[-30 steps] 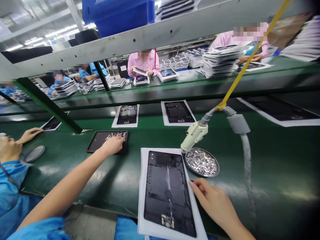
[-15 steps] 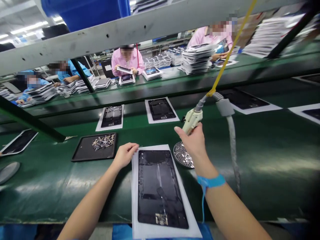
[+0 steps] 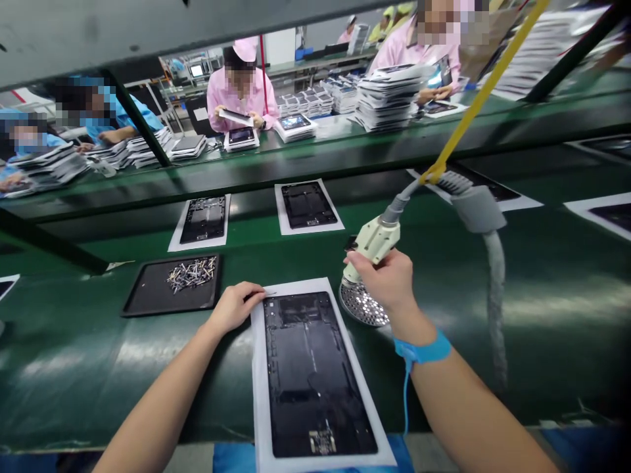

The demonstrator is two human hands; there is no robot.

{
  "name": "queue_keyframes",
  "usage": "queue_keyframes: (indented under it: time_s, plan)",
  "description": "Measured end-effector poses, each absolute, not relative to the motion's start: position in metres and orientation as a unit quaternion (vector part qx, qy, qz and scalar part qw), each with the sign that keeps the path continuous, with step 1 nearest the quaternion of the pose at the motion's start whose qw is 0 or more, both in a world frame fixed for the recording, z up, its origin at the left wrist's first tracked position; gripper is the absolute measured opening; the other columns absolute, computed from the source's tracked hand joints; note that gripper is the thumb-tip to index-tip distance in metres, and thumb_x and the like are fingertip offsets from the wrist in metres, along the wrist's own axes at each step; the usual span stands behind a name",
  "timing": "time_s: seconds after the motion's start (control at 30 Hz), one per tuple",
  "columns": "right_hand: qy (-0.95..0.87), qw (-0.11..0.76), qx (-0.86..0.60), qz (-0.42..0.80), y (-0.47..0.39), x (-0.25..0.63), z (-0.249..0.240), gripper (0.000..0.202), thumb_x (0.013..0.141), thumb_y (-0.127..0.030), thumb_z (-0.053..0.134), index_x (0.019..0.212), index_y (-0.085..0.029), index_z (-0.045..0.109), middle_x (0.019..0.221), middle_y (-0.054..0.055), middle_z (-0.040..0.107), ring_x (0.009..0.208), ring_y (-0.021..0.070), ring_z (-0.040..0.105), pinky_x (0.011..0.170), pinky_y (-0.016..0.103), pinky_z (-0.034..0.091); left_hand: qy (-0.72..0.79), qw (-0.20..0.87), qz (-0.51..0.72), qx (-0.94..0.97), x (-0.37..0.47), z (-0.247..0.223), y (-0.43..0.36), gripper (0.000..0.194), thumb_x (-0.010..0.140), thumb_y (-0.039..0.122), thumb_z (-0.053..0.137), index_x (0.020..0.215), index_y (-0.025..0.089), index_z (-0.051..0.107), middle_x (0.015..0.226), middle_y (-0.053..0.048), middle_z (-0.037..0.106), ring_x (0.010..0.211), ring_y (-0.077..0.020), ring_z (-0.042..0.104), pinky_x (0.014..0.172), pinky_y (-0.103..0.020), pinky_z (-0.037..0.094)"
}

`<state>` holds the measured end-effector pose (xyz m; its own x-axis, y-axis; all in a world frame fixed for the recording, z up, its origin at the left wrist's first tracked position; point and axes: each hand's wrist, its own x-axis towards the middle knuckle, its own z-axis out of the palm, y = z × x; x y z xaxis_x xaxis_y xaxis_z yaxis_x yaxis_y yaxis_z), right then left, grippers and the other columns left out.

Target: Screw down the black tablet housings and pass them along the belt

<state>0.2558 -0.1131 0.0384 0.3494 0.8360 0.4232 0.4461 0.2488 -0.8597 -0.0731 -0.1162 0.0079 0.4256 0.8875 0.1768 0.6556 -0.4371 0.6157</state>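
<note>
My right hand (image 3: 392, 281) is wrapped round a cream electric screwdriver (image 3: 372, 240), hung by its top from a yellow strap. The driver's lower end is over a round metal dish (image 3: 362, 305) with a dotted, shiny surface; its bit cannot be made out. My left hand (image 3: 240, 305) is closed in a pinch at the top left corner of a white sheet (image 3: 260, 394). A thin dark sliver shows at those fingertips, too small to name. On the sheet lies an opened black tablet housing (image 3: 315, 368), with a small bare board near its lower edge.
A black tray (image 3: 170, 299) of small metal pins or screws (image 3: 192, 272) lies left. Two more tablet housings (image 3: 308, 205) (image 3: 204, 220) rest on sheets behind. A grey hose (image 3: 495, 309) hangs right. Co-workers (image 3: 236, 98) sit across the green bench (image 3: 542, 282) beside stacks (image 3: 389, 98).
The screwdriver has come down toward the round dish with my right hand. My left hand stays pinched at the sheet's corner. The whole view has shifted slightly.
</note>
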Motion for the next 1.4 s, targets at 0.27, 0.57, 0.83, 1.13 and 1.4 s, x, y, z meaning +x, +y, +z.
queue_keyframes:
  time_s: [0.27,0.57,0.83,1.13,1.4]
  plan:
    - [-0.529,0.583,-0.583,0.201,-0.117,0.251,0.040,0.033,0.079,-0.051,0.072,0.076,-0.018,0.073,0.071,0.008,0.078,0.064,0.0243,0.075,0.064,0.037,0.061,0.396,0.167,0.246,0.869,-0.073,0.007,-0.121,0.024,0.103,0.031,0.057,0.096,0.020,0.078,0.091,-0.006,0.075,0.087,-0.0183,0.068,0.081,-0.031,0.056]
    - [-0.528,0.608,-0.546,0.229,-0.122,0.253,0.047,0.034,0.078,-0.051,0.077,0.076,-0.018,0.072,0.067,0.006,0.073,0.061,0.0212,0.071,0.060,0.034,0.060,0.411,0.054,0.090,0.906,-0.065,0.024,-0.144,0.021,0.102,0.026,0.055,0.102,0.020,0.075,0.103,-0.009,0.072,0.094,-0.0227,0.066,0.084,-0.035,0.055]
    - [-0.512,0.686,-0.370,0.362,-0.111,0.249,0.059,0.028,0.079,-0.037,0.082,0.100,-0.022,0.071,0.083,0.001,0.074,0.051,0.0115,0.064,0.045,0.025,0.052,0.405,0.108,0.090,0.904,-0.070,0.026,-0.145,0.026,0.101,0.035,0.058,0.120,0.020,0.068,0.117,-0.011,0.068,0.108,-0.0276,0.061,0.094,-0.042,0.052]
    - [-0.493,0.703,-0.437,0.269,-0.119,0.235,0.038,0.020,0.080,-0.026,0.079,0.096,-0.021,0.069,0.085,0.000,0.072,0.052,0.0094,0.062,0.050,0.026,0.054,0.438,0.160,0.166,0.869,-0.068,0.007,-0.125,0.023,0.096,0.022,0.053,0.112,0.020,0.069,0.101,-0.008,0.068,0.095,-0.0249,0.060,0.083,-0.039,0.049]
    - [-0.495,0.688,-0.460,0.266,-0.120,0.235,0.036,0.018,0.080,-0.025,0.077,0.095,-0.020,0.069,0.079,-0.001,0.071,0.051,0.0103,0.061,0.051,0.027,0.054,0.440,0.199,0.233,0.844,-0.069,0.006,-0.122,0.025,0.102,0.030,0.049,0.096,0.020,0.071,0.093,-0.007,0.070,0.090,-0.0215,0.061,0.083,-0.036,0.049]
